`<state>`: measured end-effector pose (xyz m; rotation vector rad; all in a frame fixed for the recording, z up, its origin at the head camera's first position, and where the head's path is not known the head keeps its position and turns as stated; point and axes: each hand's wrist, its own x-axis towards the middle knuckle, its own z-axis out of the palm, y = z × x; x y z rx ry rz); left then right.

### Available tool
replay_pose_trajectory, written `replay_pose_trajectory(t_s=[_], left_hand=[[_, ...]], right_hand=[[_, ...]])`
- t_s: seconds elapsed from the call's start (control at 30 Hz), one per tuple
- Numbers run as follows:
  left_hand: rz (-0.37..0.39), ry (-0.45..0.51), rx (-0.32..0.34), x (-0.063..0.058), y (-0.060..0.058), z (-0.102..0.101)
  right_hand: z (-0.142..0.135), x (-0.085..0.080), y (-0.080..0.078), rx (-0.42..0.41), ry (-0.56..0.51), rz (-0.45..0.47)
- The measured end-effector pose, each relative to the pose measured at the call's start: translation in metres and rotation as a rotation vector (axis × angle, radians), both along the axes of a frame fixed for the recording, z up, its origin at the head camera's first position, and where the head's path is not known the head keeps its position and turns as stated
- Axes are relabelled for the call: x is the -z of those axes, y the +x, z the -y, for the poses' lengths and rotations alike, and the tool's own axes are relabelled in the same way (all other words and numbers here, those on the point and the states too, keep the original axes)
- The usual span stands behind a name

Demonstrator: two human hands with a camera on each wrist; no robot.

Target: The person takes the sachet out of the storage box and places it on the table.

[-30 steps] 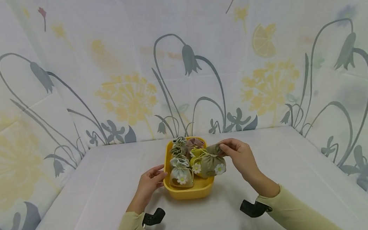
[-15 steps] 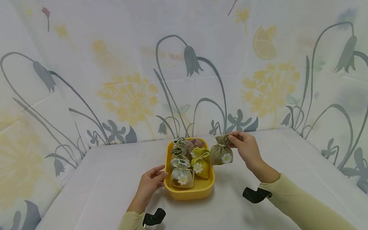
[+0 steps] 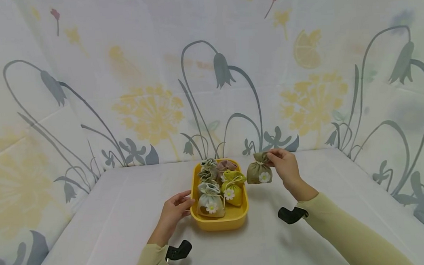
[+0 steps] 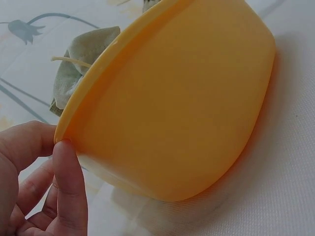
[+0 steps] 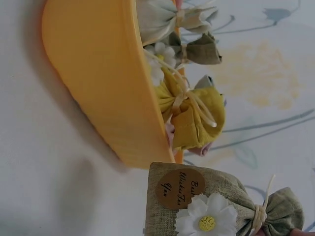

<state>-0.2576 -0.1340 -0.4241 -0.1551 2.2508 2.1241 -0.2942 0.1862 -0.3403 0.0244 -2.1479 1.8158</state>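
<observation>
A yellow plastic tub [image 3: 221, 224] stands on the white table, with several small drawstring sachets inside. At its left side, my left hand [image 3: 174, 211] pinches the rim between thumb and finger, as the left wrist view shows. Right of the tub, my right hand [image 3: 286, 169] pinches the gathered top of an olive-green drawstring pouch [image 3: 255, 172]. This pouch hangs upright, apart from the tub. It bears a white daisy and, in the right wrist view, a round brown tag [image 5: 170, 189]. In the tub, a yellow pouch [image 3: 235, 190] sits beside a pale green-topped pouch [image 3: 209, 197].
Behind these lie a mauve pouch [image 3: 227, 165] and further green-grey pouches [image 3: 208, 171] at the tub's far end. White table surface [image 3: 332, 190] extends to both sides. A flower-printed cloth [image 3: 150, 71] rises behind and around the table.
My right hand has lifted the olive-green pouch out from over the tub and carried it right and away from me. My left hand stays at the tub's rim.
</observation>
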Motion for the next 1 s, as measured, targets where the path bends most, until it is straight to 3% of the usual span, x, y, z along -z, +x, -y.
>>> replay_pose_trajectory(t_s=[0.63, 0.83, 1.0], left_hand=[[0.012, 0.006, 0.001, -0.002, 0.000, 0.000], [0.007, 0.005, 0.003, -0.003, 0.000, 0.000], [0.008, 0.006, 0.004, -0.002, 0.002, 0.000]], right_hand=[[-0.004, 0.027, -0.040, 0.057, -0.095, 0.136], [-0.006, 0.051, -0.048, 0.074, -0.137, 0.126], [-0.014, 0.056, -0.048, 0.043, -0.163, 0.105]])
